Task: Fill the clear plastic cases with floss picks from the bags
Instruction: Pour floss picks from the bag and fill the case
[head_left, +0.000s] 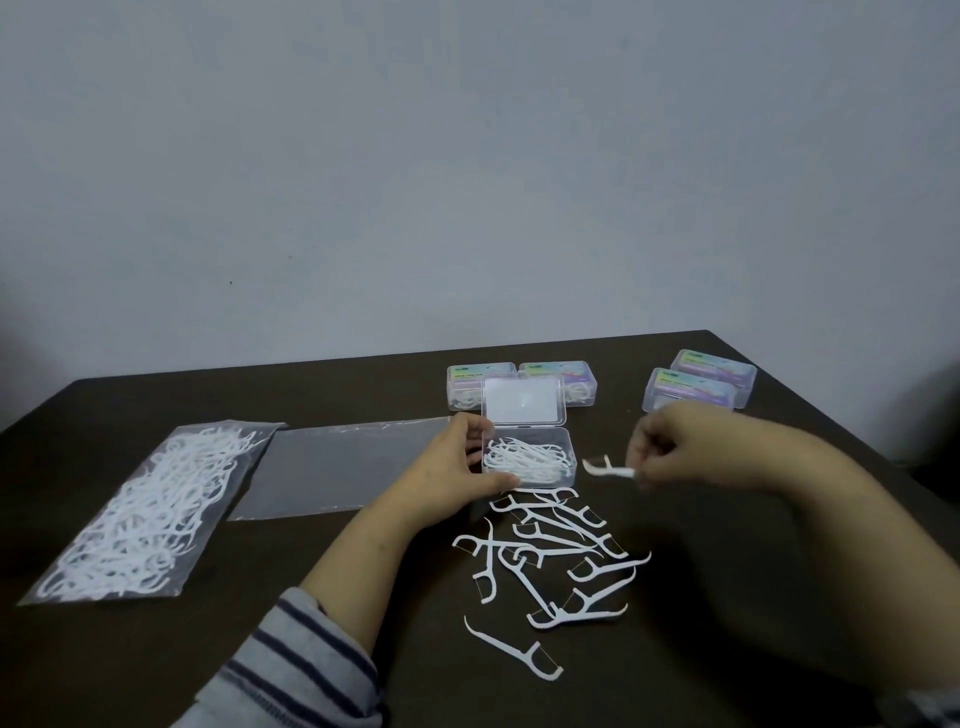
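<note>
An open clear plastic case (571, 457) sits mid-table with its lid (522, 401) raised; white floss picks (524, 457) lie inside it. My left hand (457, 462) grips the case's left side, thumb along its near edge. My right hand (670, 447) pinches a white floss pick (605, 467) just right of the case. A loose pile of floss picks (550, 561) lies on the table in front of the case. A full bag of floss picks (150, 509) lies at the left.
An empty flat clear bag (332, 467) lies between the full bag and the case. Several closed labelled cases stand behind: two (519, 376) behind the open lid, two more (698, 382) at the back right. The dark table (260, 649) ends at a grey wall.
</note>
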